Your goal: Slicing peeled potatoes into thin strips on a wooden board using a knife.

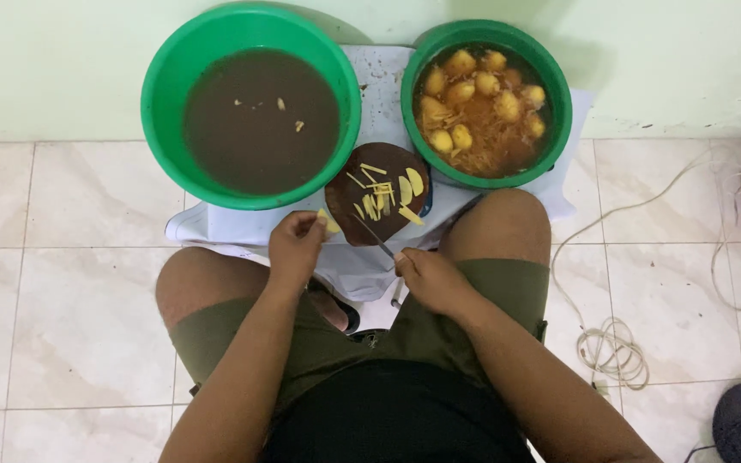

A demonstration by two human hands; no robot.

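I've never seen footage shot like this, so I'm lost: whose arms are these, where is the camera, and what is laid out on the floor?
The camera sits on a person's head and looks down, so both arms are their own. The left hand pinches a yellow slice; the right hand grips a knife over a dark round board strewn with yellow strips. Beyond it stand two green basins: the left basin holds brown water, the right basin holds peeled potatoes. A white cable lies on the tiles.
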